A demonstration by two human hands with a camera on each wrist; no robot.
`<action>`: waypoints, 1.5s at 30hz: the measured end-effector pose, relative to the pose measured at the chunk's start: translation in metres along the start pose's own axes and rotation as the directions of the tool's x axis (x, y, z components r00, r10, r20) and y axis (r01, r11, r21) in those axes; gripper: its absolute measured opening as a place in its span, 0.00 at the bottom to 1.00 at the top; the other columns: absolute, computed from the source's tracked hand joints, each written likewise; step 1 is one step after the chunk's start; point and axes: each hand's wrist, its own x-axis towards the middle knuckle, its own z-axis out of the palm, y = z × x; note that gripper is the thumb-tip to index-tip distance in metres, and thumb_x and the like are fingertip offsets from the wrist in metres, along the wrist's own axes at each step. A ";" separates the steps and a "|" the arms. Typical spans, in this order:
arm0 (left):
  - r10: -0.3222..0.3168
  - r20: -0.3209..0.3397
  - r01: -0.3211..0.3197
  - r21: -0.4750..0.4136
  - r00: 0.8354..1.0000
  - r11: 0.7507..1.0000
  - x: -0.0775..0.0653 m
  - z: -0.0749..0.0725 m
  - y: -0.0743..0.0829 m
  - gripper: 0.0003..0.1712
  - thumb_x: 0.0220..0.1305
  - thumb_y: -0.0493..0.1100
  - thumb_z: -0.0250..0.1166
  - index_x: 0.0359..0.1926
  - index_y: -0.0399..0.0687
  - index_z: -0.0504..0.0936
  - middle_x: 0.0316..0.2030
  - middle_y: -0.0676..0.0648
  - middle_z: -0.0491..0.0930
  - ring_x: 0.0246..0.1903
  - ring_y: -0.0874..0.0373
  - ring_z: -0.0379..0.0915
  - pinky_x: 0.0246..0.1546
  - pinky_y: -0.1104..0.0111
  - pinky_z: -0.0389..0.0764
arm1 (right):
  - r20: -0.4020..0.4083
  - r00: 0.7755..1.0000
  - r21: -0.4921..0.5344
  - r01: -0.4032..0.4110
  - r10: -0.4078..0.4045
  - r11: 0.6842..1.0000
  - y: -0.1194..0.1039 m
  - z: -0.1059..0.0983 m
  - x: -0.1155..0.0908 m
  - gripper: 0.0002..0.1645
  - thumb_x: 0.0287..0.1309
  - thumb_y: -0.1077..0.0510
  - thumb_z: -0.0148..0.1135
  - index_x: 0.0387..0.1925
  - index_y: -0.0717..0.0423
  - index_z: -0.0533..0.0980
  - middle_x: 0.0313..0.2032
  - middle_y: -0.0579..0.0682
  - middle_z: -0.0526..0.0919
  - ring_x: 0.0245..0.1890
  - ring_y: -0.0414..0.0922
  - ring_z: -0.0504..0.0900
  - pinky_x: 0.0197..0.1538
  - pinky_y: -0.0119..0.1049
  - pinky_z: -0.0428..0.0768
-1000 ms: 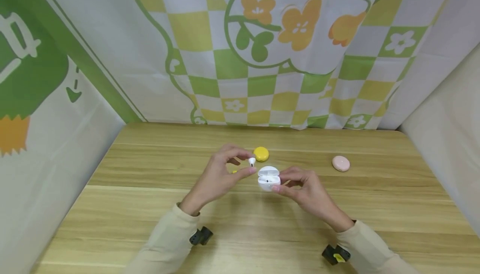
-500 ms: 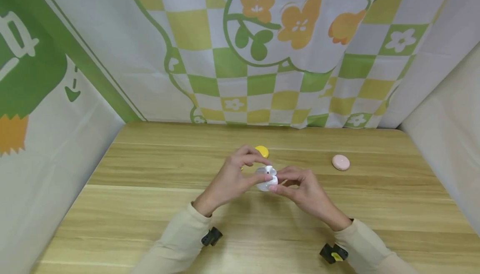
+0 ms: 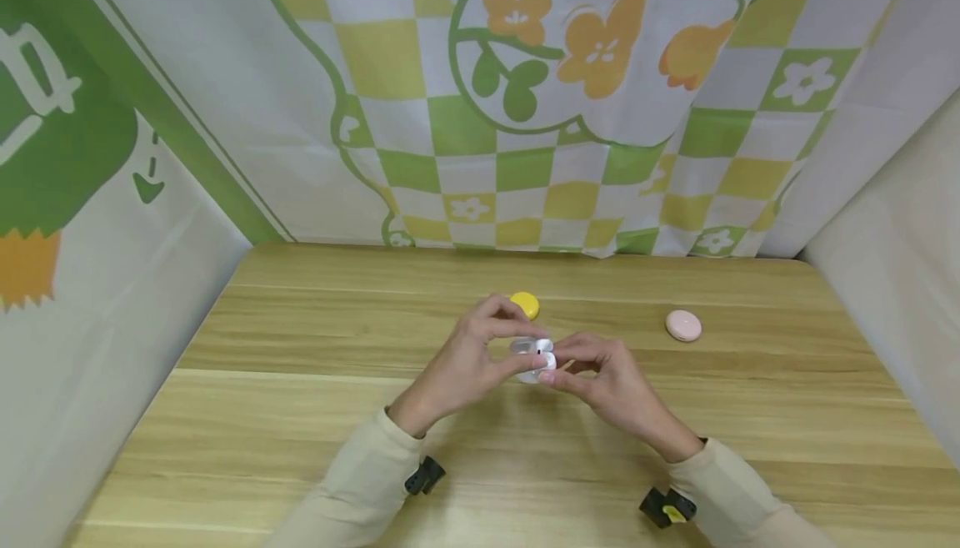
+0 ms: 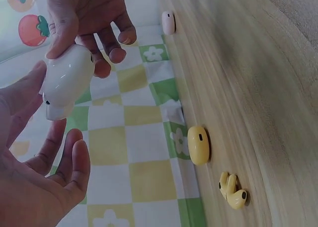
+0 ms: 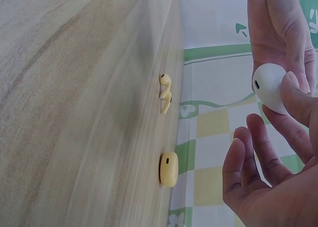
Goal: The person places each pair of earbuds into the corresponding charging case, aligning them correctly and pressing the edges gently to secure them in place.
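Observation:
A white earbud case (image 3: 529,376) with its lid up is held off the table by my right hand (image 3: 615,381), thumb and fingers gripping its side. My left hand (image 3: 465,364) reaches over the case's mouth, thumb and index finger pinching a white earbud that they mostly hide. From the left wrist, the glossy case (image 4: 69,75) sits between both hands. The right wrist view shows the back of the case (image 5: 270,88) with a dark slot. How deep the earbud sits cannot be made out.
A round yellow case (image 3: 525,305) lies on the wooden table (image 3: 315,323) just beyond my left hand. Two yellow earbuds (image 4: 231,191) rest near it. Farther right is a pink case (image 3: 683,325). Patterned cloth (image 3: 525,173) hangs behind the table.
My left hand has moved right, bringing the white earbud from beside the case to its mouth, then shifted slightly downward. My right hand has kept the case nearly still.

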 end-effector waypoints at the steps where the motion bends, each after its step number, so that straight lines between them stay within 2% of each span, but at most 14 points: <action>1: 0.001 0.004 -0.001 0.007 1.000 1.000 0.000 0.000 0.000 0.15 0.61 0.42 0.75 0.48 0.44 0.89 0.47 0.50 0.75 0.49 0.56 0.71 0.51 0.60 0.77 | -0.001 1.000 0.000 -0.004 0.004 1.000 0.000 0.000 0.000 0.11 0.57 0.62 0.74 0.43 0.58 0.88 0.43 0.49 0.86 0.43 0.45 0.83 0.47 0.39 0.84; 13: -0.009 0.012 0.008 0.035 1.000 0.999 -0.003 -0.003 0.002 0.15 0.65 0.43 0.72 0.52 0.46 0.88 0.49 0.50 0.75 0.51 0.56 0.71 0.52 0.61 0.76 | -0.001 1.000 0.015 0.009 -0.009 1.000 0.000 -0.001 0.000 0.12 0.57 0.63 0.74 0.44 0.59 0.88 0.43 0.49 0.86 0.43 0.44 0.83 0.47 0.39 0.84; 19: -0.112 -0.043 0.112 0.000 0.993 0.994 -0.003 -0.007 0.000 0.15 0.69 0.45 0.69 0.54 0.49 0.88 0.51 0.49 0.76 0.52 0.52 0.73 0.52 0.56 0.77 | -0.006 1.000 0.027 0.026 -0.026 0.999 0.000 -0.002 -0.001 0.12 0.57 0.64 0.73 0.44 0.61 0.87 0.42 0.51 0.86 0.41 0.44 0.84 0.46 0.38 0.84; 23: -0.170 -0.054 0.170 -0.015 0.984 0.985 -0.002 -0.009 -0.003 0.14 0.71 0.46 0.67 0.53 0.48 0.87 0.53 0.47 0.78 0.54 0.51 0.74 0.52 0.54 0.78 | -0.008 1.000 0.030 0.025 -0.025 0.999 0.000 -0.002 -0.001 0.12 0.57 0.64 0.73 0.44 0.62 0.87 0.41 0.51 0.86 0.40 0.43 0.84 0.46 0.38 0.85; 32: -0.261 0.035 0.263 -0.052 0.965 0.963 0.000 -0.010 -0.008 0.16 0.77 0.48 0.59 0.45 0.44 0.89 0.47 0.48 0.82 0.45 0.56 0.75 0.44 0.61 0.80 | -0.014 0.999 0.018 0.032 -0.031 0.999 -0.001 -0.002 -0.001 0.12 0.57 0.64 0.74 0.43 0.62 0.87 0.41 0.51 0.86 0.40 0.43 0.84 0.45 0.38 0.85; 37: -0.279 0.079 0.285 -0.078 0.957 0.955 0.000 -0.009 -0.010 0.16 0.76 0.48 0.60 0.43 0.43 0.89 0.46 0.48 0.82 0.46 0.56 0.75 0.45 0.60 0.80 | -0.014 0.999 0.015 0.039 -0.038 0.999 -0.001 -0.002 -0.001 0.12 0.56 0.65 0.74 0.43 0.62 0.87 0.41 0.52 0.86 0.40 0.43 0.84 0.45 0.38 0.85; 45: -0.285 0.100 0.296 -0.112 0.953 0.949 0.000 -0.010 -0.008 0.14 0.75 0.47 0.61 0.43 0.43 0.89 0.46 0.48 0.81 0.47 0.55 0.75 0.47 0.56 0.81 | -0.011 1.000 0.023 0.023 -0.022 0.999 -0.003 -0.002 -0.001 0.12 0.57 0.64 0.73 0.44 0.62 0.87 0.41 0.51 0.86 0.40 0.43 0.84 0.46 0.38 0.85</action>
